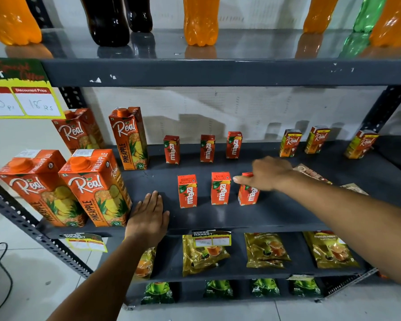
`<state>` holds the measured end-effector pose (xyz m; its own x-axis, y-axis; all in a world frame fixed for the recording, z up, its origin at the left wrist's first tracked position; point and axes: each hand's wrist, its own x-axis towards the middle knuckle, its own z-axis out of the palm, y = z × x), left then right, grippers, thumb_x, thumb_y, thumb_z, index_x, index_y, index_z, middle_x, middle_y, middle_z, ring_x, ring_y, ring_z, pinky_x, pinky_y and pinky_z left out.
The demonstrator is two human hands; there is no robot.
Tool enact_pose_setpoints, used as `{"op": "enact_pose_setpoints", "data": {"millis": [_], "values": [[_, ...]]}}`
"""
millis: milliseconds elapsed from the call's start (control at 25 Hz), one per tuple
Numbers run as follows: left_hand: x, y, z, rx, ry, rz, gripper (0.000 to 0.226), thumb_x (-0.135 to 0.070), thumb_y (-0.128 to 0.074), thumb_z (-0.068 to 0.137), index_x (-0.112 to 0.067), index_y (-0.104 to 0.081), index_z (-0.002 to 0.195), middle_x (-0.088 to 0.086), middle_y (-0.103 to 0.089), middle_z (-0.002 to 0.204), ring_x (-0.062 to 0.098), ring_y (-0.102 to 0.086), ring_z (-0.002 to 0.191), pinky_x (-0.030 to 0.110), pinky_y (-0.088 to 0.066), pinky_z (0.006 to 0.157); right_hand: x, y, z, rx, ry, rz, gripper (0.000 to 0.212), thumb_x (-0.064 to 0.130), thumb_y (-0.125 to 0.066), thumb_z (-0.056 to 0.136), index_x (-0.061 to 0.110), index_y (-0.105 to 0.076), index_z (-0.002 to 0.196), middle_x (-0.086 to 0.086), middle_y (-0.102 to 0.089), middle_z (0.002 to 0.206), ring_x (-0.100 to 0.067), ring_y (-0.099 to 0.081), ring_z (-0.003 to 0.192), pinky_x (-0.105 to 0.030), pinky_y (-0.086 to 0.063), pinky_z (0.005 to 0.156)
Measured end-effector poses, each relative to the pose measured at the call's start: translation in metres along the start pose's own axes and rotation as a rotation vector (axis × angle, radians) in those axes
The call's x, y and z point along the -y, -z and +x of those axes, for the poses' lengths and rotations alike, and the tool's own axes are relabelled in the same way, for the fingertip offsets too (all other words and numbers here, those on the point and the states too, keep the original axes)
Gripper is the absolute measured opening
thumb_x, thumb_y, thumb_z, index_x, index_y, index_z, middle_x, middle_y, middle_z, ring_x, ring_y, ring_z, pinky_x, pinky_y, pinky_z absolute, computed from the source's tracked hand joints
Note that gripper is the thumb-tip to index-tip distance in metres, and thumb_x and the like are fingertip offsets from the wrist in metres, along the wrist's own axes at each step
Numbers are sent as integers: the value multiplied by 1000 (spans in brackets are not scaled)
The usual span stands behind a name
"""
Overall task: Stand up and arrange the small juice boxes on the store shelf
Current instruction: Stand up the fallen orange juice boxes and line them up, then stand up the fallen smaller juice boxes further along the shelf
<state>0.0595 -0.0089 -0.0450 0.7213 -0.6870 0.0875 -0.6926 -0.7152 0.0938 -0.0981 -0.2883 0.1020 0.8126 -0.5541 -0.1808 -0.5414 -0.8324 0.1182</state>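
Small red Maaza juice boxes stand on the dark grey middle shelf (287, 214) in two rows. The back row holds three (171, 149) (207, 148) (233, 144). The front row holds two free-standing ones (187, 191) (220, 188) and a third (249, 194) on the right, slightly tilted. My right hand (267, 173) grips the top of that third box. My left hand (148, 216) lies flat, fingers together, on the shelf's front edge beside the big cartons and holds nothing.
Large Real pineapple cartons (95, 188) fill the shelf's left. Small Real boxes (290, 142) stand at the back right, with flat packets (310, 173) lying behind my right arm. Soda bottles (200, 19) are on the shelf above, tea pouches (265, 250) on the shelf below.
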Motion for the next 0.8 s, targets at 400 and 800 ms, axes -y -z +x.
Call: {"op": "enact_pose_setpoints", "data": {"millis": [400, 800], "values": [[-41, -11, -64, -191, -45, -150, 72, -53, -15, 94, -2, -32, 142, 16, -25, 153, 29, -14, 143, 40, -12, 116, -151, 0, -7, -43, -164, 442, 76, 69, -60, 75, 14, -58, 127, -13, -62, 129, -32, -59, 114, -42, -49, 95], [-283, -25, -11, -33, -402, -99, 61, -42, -21, 98, -6, -12, 147, 11, -3, 159, 22, 10, 144, 38, 12, 113, -135, -79, 15, -85, -184, 259, 56, 65, -62, 70, 23, -65, 107, -6, -67, 112, -29, -62, 103, -37, -48, 77]]}}
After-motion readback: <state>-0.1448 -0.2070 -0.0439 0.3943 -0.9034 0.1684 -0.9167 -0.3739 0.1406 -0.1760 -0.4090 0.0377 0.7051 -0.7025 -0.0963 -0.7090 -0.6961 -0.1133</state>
